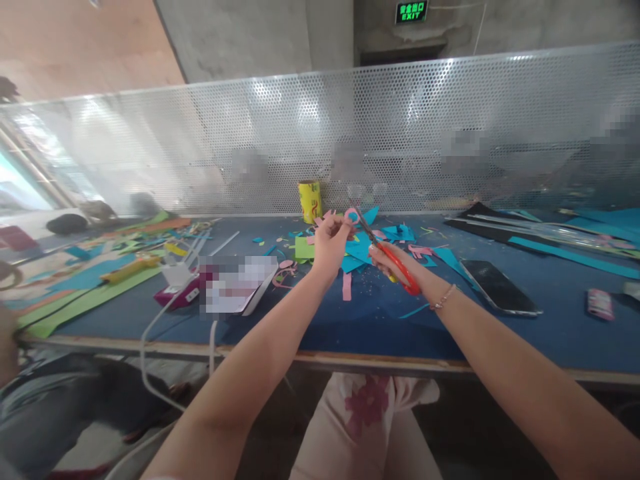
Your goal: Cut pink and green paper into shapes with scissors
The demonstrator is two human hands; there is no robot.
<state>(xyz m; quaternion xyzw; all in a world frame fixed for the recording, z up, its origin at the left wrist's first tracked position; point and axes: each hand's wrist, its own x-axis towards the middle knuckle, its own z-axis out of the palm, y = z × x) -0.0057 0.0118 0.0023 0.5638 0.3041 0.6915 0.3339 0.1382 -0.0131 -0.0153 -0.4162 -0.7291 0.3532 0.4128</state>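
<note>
My left hand (332,235) pinches a small pink paper piece (352,212) that looks rounded, with blue showing at its middle. Scissors (403,265) with red and yellow handles are gripped in my right hand (389,259). Their blades point up and left, close beside the pink paper; whether they touch it I cannot tell. Beneath both hands lie blue paper scraps (356,249), a green paper piece (303,248) and a pink strip (347,287).
A yellow can-shaped container (310,201) stands behind my hands, before a perforated metal screen (240,133). A phone (500,287) lies right. Left are a purple-and-white power strip (183,287) with cables and a white pad-like item (245,283). Another person's leg (65,407) shows lower left.
</note>
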